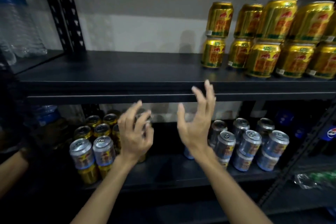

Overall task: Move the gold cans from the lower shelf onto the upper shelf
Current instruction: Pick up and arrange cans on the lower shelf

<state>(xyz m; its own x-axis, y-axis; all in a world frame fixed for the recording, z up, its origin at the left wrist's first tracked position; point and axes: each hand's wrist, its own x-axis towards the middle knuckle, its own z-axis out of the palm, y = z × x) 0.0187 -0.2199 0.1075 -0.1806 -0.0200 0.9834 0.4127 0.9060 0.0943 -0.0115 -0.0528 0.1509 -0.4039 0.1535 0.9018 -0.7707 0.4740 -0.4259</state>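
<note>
The upper shelf (127, 67) runs just above and beyond both hands. Its board is bare straight ahead of them, and stacked gold cans (263, 56) stand up and to the right of the right hand. The lower shelf (163, 169) lies below and behind the hands.

The gold cans still to move (101, 130) stand upright on it, to the left of the left hand and a little behind it. Two silver cans (81, 152) sit on top of the nearest ones. More silver cans (249, 143) stand to the right of the right hand (not part of this job).

The left hand (134, 136) is clearly the nearer one to the remaining gold cans. It is blurred, back to the camera, with its fingers loosely curled in front of a gold can (116, 136). I cannot tell whether they touch that can. The right hand (195, 129) is empty, its fingers spread and pointing up past the upper shelf's front edge.

My guess is the next reach goes left and slightly inward, then lifts a can straight up by its sides, its long axis kept vertical.
</note>
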